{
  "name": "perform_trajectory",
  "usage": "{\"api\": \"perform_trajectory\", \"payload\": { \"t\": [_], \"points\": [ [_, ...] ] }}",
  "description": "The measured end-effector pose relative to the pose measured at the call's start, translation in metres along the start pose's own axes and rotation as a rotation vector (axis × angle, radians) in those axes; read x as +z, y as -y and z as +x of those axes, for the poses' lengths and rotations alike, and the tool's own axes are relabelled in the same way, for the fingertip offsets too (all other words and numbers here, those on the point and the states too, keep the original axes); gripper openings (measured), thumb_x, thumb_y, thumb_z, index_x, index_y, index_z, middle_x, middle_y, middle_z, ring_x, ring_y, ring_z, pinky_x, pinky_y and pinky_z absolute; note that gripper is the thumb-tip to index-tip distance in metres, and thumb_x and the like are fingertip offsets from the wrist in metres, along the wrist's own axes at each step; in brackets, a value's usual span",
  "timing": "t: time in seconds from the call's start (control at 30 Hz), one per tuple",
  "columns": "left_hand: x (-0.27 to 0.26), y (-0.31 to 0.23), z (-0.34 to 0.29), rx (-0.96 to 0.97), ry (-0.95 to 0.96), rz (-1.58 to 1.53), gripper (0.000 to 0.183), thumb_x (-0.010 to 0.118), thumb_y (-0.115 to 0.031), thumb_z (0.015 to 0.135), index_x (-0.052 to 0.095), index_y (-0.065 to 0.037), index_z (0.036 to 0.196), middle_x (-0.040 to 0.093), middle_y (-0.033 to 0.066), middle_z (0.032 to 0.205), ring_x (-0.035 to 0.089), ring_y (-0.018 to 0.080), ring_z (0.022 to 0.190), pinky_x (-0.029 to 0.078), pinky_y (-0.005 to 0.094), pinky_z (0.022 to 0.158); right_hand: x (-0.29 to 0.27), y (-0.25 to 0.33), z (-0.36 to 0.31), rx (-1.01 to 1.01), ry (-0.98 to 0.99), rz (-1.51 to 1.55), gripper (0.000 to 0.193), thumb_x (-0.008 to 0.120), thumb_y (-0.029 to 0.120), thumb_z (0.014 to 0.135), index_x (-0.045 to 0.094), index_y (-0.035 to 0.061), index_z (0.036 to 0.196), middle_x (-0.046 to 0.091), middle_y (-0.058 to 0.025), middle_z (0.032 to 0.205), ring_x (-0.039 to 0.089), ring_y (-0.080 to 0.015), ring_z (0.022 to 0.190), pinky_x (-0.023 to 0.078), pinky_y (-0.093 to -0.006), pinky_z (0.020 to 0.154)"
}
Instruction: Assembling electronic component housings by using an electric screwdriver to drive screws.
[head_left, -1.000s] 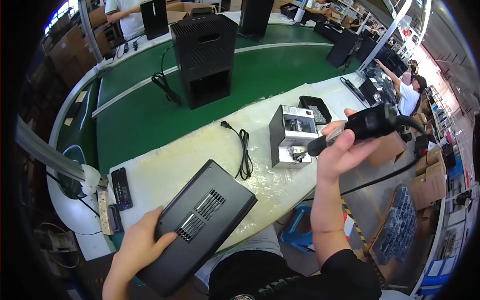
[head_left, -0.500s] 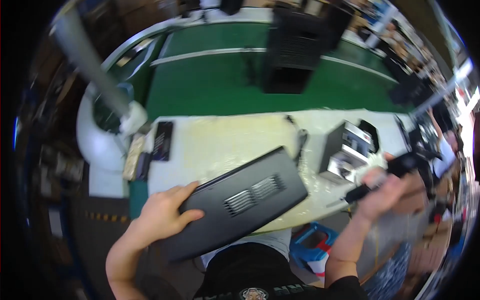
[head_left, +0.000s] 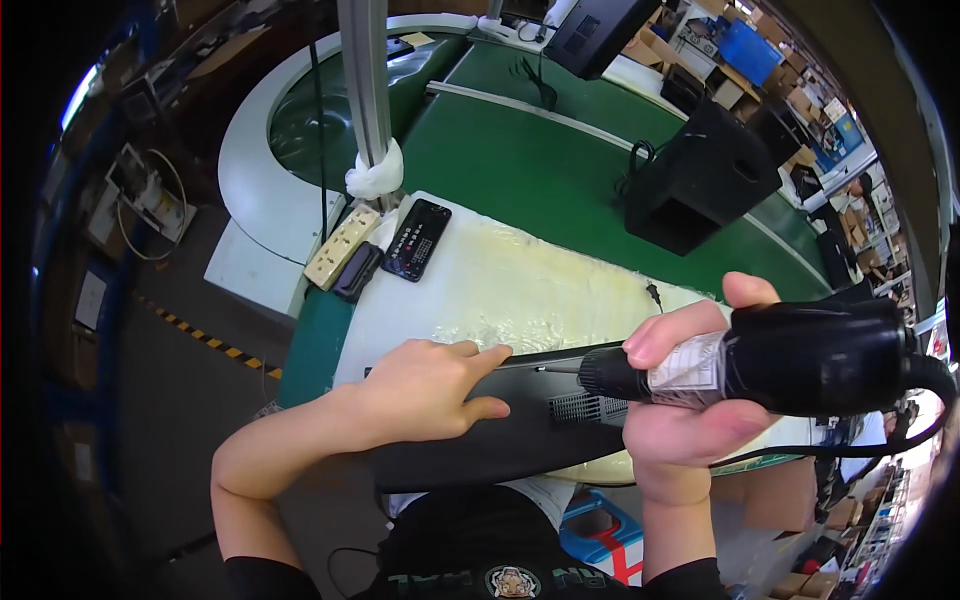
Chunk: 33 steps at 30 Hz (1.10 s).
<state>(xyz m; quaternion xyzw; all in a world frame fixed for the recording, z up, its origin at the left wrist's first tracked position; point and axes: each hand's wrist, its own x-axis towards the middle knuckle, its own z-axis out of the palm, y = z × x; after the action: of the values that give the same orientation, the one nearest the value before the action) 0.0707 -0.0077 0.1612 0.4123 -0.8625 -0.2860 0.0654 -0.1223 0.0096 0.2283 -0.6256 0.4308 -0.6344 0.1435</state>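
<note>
Beneath left grip (head_left: 425,390), part-spread, holding its edge: black panel (head_left: 470,455) | right grip (head_left: 680,432): wrapped around screwdriver (head_left: 820,358), bit (head_left: 560,370) over panel

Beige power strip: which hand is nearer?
Left. The left hand, on the dark panel, is below-right of the power strip; the right hand, gripping the black tool, is farther right.

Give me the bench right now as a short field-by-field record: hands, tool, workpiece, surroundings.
Left hand: on the black casing, thumb on its face, fingertips by its far edge
Right hand: gripping a black corded power driver
Driver bit: pointing left over the casing; contact unclear
Casing: slotted vent on its face; right end hidden by hand and driver
Table: pale, plastic-covered
Table's left end: flat black rectangular device, beige power strip
Green surface beyond: black box-shaped unit
</note>
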Motion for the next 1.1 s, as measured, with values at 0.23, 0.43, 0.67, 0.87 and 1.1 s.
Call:
{"api": "perform_trajectory", "payload": {
  "t": [0.23,0.43,0.67,0.87,1.1],
  "points": [
    [0.002,0.009,0.001,0.058,-0.013,0.009,0.059,0.062,-0.044,0.085,0.051,-0.003,0.127,0.064,0.0177,0.087,0.062,0.0402,0.073,0.051,0.0458,0.067,-0.004,-0.024,-0.002,-0.244,0.364,0.007,0.069,0.039,0.061,0.092,0.029,-0.0020,0.119,0.048,-0.0155,0.109,0.056,-0.0141,0.055,0.051,-0.0272,0.050],
    [0.005,0.014,0.001,0.069,-0.020,0.013,0.051,0.060,-0.043,0.087,0.055,0.001,0.111,0.063,0.0187,0.084,0.064,0.0384,0.074,0.051,0.0453,0.068,0.025,-0.020,-0.005,-0.239,0.187,0.031,0.071,0.040,0.061,0.092,0.026,-0.0015,0.122,0.048,-0.0156,0.110,0.056,-0.0139,0.055,0.051,-0.0265,0.049],
    [0.007,0.018,0.000,0.070,-0.018,0.021,0.061,0.058,-0.048,0.086,0.050,-0.001,0.126,0.064,0.0189,0.090,0.063,0.0400,0.075,0.051,0.0454,0.069,0.040,-0.021,0.002,-0.214,0.203,-0.003,0.069,0.039,0.062,0.092,0.038,-0.0031,0.115,0.058,-0.0114,0.096,0.056,-0.0120,0.053,0.042,-0.0215,0.055],
    [0.003,0.016,-0.003,0.049,-0.008,0.062,0.063,0.059,-0.046,0.086,0.048,-0.003,0.130,0.063,0.0179,0.090,0.063,0.0391,0.081,0.051,0.0439,0.073,0.045,-0.031,0.007,-0.283,0.105,0.162,0.072,0.041,0.061,0.092,0.032,-0.0031,0.124,0.054,-0.0164,0.112,0.058,-0.0129,0.055,0.043,-0.0228,0.048],
    [0.014,0.065,-0.010,0.136,-0.346,-0.618,0.044,0.040,-0.030,0.094,0.065,0.006,0.098,0.067,0.0176,0.094,0.064,0.0270,0.088,0.049,0.0339,0.083,-0.115,0.002,0.019,-0.188,-0.543,-0.049,0.085,0.043,0.068,0.087,0.036,-0.0025,0.133,0.048,-0.0053,0.064,0.047,-0.0141,0.058,0.042,-0.0233,0.058]
  ]
}}
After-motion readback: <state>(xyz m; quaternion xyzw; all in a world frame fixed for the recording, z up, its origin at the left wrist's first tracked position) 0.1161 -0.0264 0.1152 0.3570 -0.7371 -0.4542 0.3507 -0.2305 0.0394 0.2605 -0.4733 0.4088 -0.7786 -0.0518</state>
